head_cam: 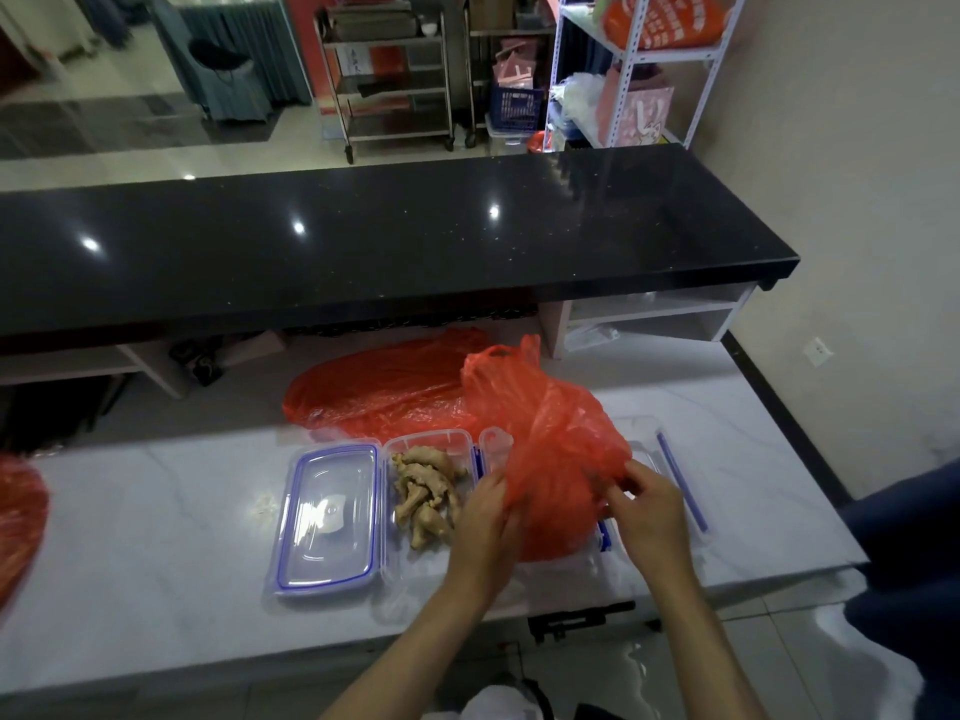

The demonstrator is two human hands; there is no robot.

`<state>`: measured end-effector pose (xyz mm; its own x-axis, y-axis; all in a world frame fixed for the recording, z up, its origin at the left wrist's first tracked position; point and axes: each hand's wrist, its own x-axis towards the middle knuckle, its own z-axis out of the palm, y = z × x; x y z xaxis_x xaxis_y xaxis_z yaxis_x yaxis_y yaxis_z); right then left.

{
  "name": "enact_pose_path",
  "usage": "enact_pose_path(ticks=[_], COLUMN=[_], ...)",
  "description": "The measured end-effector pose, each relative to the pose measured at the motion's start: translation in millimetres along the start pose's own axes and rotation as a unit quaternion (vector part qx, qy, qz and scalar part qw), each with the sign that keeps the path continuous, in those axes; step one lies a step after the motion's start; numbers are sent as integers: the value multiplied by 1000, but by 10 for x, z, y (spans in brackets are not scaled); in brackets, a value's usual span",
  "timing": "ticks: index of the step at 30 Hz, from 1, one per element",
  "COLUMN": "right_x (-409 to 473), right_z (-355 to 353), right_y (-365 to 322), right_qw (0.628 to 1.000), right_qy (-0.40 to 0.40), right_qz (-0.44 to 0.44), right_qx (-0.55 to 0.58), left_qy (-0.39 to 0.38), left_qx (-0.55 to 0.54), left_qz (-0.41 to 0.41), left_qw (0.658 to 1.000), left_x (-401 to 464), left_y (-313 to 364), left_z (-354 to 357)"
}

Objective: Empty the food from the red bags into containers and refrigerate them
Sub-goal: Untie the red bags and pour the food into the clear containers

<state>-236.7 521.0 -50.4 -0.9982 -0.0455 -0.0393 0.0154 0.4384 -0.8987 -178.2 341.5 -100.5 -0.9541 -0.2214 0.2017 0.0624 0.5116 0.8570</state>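
Note:
On the white marble counter, my left hand (485,517) and my right hand (652,511) both grip the lower edge of a red plastic bag (550,433), which stands bunched over a second clear container (644,459) that it mostly hides. To its left stands an open clear container (467,444) with pieces of ginger (426,491) inside. That container's blue-rimmed lid (327,517) lies flat at its left side. Another red bag (379,387) lies flattened behind the containers.
A third red bag (18,517) shows at the left edge of the frame. A black raised countertop (363,241) runs along the back above open shelves. A person in dark clothing (904,563) stands at the right. Trolleys and shelving stand beyond.

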Motion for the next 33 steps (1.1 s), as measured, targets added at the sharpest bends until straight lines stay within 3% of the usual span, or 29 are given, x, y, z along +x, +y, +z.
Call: enact_pose_path(ticks=[3, 6, 9, 11, 13, 16, 19, 22, 28, 33], right_x=[30, 7, 20, 28, 38, 57, 90, 119, 58, 70], right_z=[-26, -32, -41, -64, -71, -58, -38, -23, 9, 26], right_y=[114, 243, 284, 236, 203, 135, 49, 48, 359, 472], right_qw=[996, 985, 980, 984, 992, 999, 999, 996, 983, 990], right_qy=[-67, -138, -127, -93, -59, -35, 6, -9, -175, -122], right_qz=[52, 77, 98, 55, 13, 3, -14, -26, 58, 63], right_qx=[1, -75, -121, -144, -112, -28, 37, 80, -22, -34], left_qy=[-83, -145, -161, -150, -115, -33, 33, 68, 27, -106], left_qx=[188, 239, 336, 354, 288, 83, -16, -47, -80, -49], left_qz=[-14, -31, 13, 29, 32, -26, -81, -133, -144, -113], left_qw=[979, 959, 928, 923, 950, 996, 996, 988, 986, 987], left_x=[5, -97, -183, -171, -128, -87, -72, -22, -34, -127], left_y=[-121, -207, -343, -405, -342, -215, -94, -149, -149, -131], left_z=[-27, -63, -65, -45, -7, -16, -51, -28, -34, -51])
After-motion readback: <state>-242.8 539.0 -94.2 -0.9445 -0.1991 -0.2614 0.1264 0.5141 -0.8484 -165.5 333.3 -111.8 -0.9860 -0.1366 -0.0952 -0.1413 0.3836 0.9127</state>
